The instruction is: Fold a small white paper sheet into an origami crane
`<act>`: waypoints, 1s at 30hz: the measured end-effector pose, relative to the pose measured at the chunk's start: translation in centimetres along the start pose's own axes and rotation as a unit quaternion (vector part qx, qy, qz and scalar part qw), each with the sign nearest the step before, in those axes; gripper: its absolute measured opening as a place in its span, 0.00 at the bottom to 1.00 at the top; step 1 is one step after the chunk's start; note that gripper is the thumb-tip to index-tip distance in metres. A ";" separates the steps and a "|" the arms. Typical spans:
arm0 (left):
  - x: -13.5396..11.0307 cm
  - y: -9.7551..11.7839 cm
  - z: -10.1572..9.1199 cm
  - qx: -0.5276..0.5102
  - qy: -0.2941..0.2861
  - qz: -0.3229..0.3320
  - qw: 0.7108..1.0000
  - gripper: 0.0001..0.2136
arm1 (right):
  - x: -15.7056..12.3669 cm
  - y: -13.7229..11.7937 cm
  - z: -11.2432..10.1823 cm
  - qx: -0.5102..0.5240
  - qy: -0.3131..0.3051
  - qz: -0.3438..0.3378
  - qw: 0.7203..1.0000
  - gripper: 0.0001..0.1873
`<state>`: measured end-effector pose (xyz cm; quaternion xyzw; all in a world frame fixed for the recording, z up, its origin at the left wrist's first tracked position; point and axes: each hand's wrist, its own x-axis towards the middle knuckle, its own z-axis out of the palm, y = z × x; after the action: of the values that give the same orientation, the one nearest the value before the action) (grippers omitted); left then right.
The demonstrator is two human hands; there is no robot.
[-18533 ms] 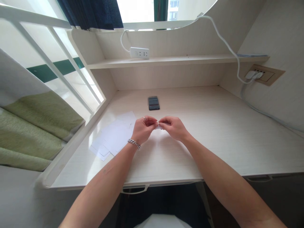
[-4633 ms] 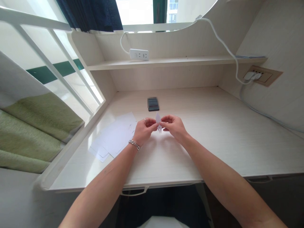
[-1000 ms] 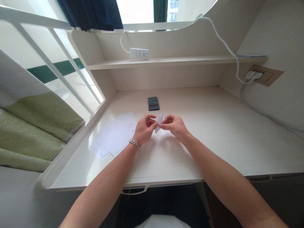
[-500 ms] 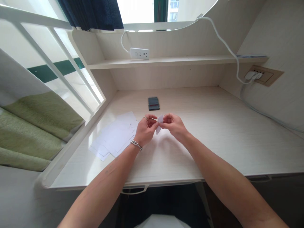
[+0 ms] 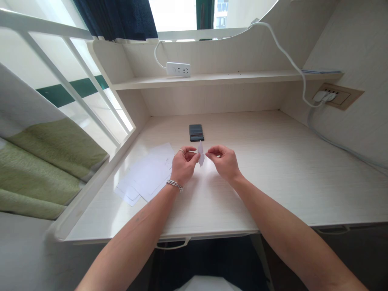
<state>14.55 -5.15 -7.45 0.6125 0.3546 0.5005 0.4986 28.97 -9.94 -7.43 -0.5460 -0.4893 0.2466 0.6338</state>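
A small folded white paper [image 5: 201, 159] stands upright above the desk, pointed at top and bottom. My left hand [image 5: 185, 163] pinches its left side between thumb and fingers; a ring and a chain bracelet are on this hand and wrist. Just right of the paper is my right hand [image 5: 223, 161], thumb and fingertips pressed together close to the paper's edge. Whether those fingertips grip a bit of it I cannot tell. Beyond the hands lies a dark phone-like object [image 5: 197, 133], its upper part blurred.
Several loose white sheets [image 5: 148, 171] overlap on the desk [image 5: 291, 169] left of my hands. A white power strip [image 5: 178, 69] sits on the shelf [image 5: 218, 78]. A white cable [image 5: 287, 56] runs to the wall socket [image 5: 341, 96]. Railings and a green-grey cloth border the left side.
My right hand has drawn slightly right, away from the paper's middle. The paper has turned more upright in my left hand, which has shifted a little left.
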 end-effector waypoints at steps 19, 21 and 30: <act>-0.3 0.1 -0.2 0.153 0.005 0.033 0.988 0.17 | 0.0 -0.9 0.2 0.157 -0.094 0.178 0.967 0.11; -0.2 0.2 -0.5 0.148 -0.011 0.013 0.989 0.15 | 0.0 -1.1 0.2 0.162 -0.106 0.187 0.963 0.09; 0.1 -0.1 -0.9 0.043 -0.094 -0.032 0.994 0.09 | 0.2 -1.3 -0.8 0.153 -0.151 0.182 0.960 0.09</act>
<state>13.67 -4.76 -7.47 0.6666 0.3465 0.4085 0.5184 29.44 -10.49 -6.12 -0.4782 -0.4285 0.5092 0.5731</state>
